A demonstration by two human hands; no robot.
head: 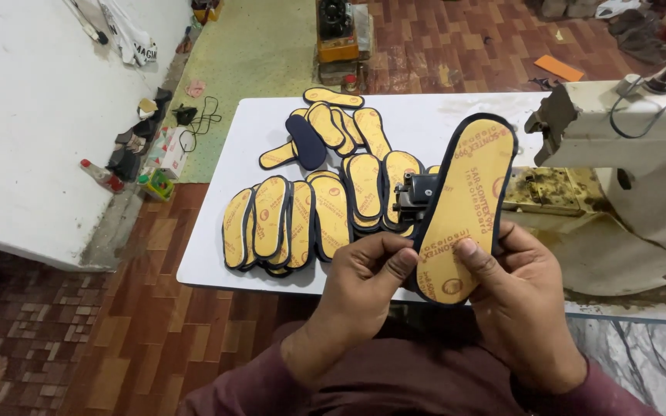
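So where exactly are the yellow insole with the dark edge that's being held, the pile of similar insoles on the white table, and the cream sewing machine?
Yellow insole with dark edge [468, 192], head view: middle of its yellow face.
Pile of yellow insoles [302, 219], head view: an insole in the near heap.
Cream sewing machine [641, 131], head view: its arm housing.

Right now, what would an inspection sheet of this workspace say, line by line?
Surface: white table, stained near the machine.
Job's things: yellow insole with dark edging, held up in both hands; more insoles in overlapping piles on the table.
Clutter: one dark insole lying face down among the yellow ones.
Grips: left hand pinches the insole's heel edge; right hand supports it, thumb on its face.
Cables: black cord on the floor; a cable on the sewing machine.
Surroundings: brick-pattern floor, white wall, a bottle and oddments at its foot.
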